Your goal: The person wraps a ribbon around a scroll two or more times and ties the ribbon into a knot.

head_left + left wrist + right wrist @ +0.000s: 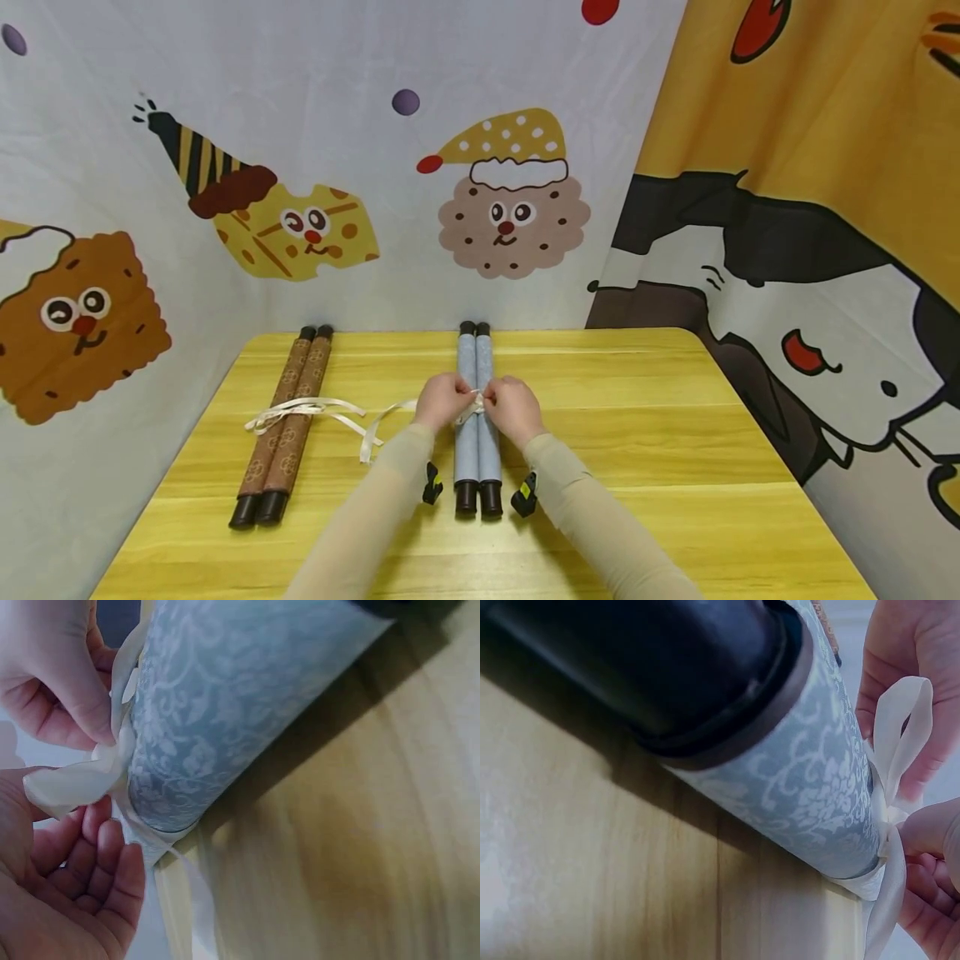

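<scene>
A blue-grey scroll (467, 446) with pale floral patterning and dark end knobs lies in the middle of the table, rolled from both ends into two parallel rolls. A cream ribbon (904, 739) goes around its waist, with a loop standing up at the knot. My left hand (442, 402) pinches the ribbon from the left side, where a loop (71, 787) shows by its fingers. From the right, my right hand (514, 408) pinches the ribbon close to the knot, thumb and fingertips together. One long ribbon end (371, 437) trails leftward onto the table.
To the left lies a brown patterned scroll (281, 437), also double-rolled, with a white ribbon (288, 408) around it. The wooden table (637, 467) backs onto a cartoon-printed cloth (337, 100). Another printed curtain (765, 150) hangs at the right.
</scene>
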`<state>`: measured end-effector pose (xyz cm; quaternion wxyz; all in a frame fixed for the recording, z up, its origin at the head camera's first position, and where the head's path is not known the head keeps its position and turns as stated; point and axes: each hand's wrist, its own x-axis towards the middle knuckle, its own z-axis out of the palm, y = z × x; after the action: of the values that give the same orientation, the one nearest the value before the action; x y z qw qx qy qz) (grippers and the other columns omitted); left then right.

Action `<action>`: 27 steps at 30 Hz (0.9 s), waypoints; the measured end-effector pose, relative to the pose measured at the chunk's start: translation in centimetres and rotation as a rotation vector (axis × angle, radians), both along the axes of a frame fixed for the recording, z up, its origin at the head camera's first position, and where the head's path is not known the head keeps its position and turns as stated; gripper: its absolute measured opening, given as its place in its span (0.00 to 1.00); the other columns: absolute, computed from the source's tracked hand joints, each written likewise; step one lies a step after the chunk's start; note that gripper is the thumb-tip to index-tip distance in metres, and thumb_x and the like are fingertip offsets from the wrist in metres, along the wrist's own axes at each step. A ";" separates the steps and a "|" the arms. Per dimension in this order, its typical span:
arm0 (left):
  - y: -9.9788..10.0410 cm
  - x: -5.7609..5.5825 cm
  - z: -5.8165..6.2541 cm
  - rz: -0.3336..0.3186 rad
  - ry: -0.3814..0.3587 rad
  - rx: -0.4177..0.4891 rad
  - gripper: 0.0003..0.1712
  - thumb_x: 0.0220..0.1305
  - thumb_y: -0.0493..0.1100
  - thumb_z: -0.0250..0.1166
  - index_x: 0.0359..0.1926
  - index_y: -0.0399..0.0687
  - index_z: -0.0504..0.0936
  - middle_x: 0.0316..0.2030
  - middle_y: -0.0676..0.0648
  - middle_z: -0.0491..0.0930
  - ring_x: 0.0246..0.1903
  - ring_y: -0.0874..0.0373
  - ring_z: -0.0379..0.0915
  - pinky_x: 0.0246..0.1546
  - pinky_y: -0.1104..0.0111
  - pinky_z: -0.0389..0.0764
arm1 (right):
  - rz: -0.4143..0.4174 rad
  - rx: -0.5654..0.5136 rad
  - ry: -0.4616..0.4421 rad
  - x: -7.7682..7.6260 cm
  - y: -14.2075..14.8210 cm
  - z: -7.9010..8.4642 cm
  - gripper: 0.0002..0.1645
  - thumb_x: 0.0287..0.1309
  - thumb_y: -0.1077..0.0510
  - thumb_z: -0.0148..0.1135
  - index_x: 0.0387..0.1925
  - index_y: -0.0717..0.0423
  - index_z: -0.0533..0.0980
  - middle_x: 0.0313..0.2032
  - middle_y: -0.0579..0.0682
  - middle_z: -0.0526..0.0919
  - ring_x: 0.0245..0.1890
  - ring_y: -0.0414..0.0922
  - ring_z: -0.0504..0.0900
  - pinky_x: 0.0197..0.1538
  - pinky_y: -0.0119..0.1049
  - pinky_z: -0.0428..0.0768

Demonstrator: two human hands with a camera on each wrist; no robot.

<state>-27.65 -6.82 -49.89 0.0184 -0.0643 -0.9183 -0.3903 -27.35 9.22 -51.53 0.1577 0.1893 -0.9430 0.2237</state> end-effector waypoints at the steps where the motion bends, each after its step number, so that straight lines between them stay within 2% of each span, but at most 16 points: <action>1: 0.0 0.1 -0.1 0.001 0.013 0.015 0.08 0.61 0.41 0.70 0.28 0.42 0.83 0.25 0.50 0.80 0.25 0.57 0.73 0.29 0.64 0.77 | -0.003 -0.001 0.001 0.0 0.0 0.0 0.06 0.56 0.62 0.71 0.26 0.53 0.80 0.25 0.46 0.78 0.25 0.42 0.76 0.30 0.36 0.76; 8: 0.2 0.8 -0.5 -0.016 0.075 0.092 0.06 0.63 0.40 0.69 0.30 0.44 0.83 0.25 0.51 0.80 0.25 0.59 0.72 0.28 0.67 0.76 | -0.028 -0.042 -0.017 -0.1 -0.2 -0.1 0.07 0.55 0.63 0.71 0.26 0.54 0.78 0.24 0.46 0.78 0.25 0.43 0.76 0.30 0.37 0.76; 12: 0.2 1.2 -0.8 -0.050 0.109 0.101 0.04 0.63 0.39 0.69 0.31 0.45 0.83 0.26 0.51 0.80 0.26 0.60 0.73 0.28 0.67 0.76 | -0.032 -0.076 -0.021 -0.1 -0.3 -0.2 0.08 0.54 0.64 0.71 0.26 0.53 0.77 0.24 0.46 0.78 0.25 0.43 0.76 0.30 0.36 0.76; 19: 0.1 1.9 -1.4 -0.117 0.184 0.096 0.03 0.61 0.37 0.70 0.33 0.42 0.86 0.30 0.50 0.83 0.30 0.58 0.76 0.34 0.66 0.79 | -0.018 -0.129 -0.036 -0.1 -0.2 -0.4 0.08 0.55 0.65 0.70 0.27 0.54 0.77 0.25 0.46 0.78 0.27 0.43 0.76 0.31 0.37 0.76; 27: -0.1 1.9 -1.9 -0.030 0.213 0.194 0.03 0.61 0.38 0.70 0.34 0.42 0.87 0.29 0.51 0.83 0.29 0.60 0.75 0.33 0.66 0.78 | 0.082 -0.169 -0.114 -0.1 0.0 -0.5 0.08 0.59 0.61 0.71 0.28 0.50 0.78 0.26 0.43 0.78 0.27 0.40 0.75 0.32 0.34 0.75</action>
<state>-25.72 -6.93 -51.78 0.1159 -0.1172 -0.8680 -0.4684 -27.45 9.23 -52.03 0.1099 0.2005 -0.9197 0.3192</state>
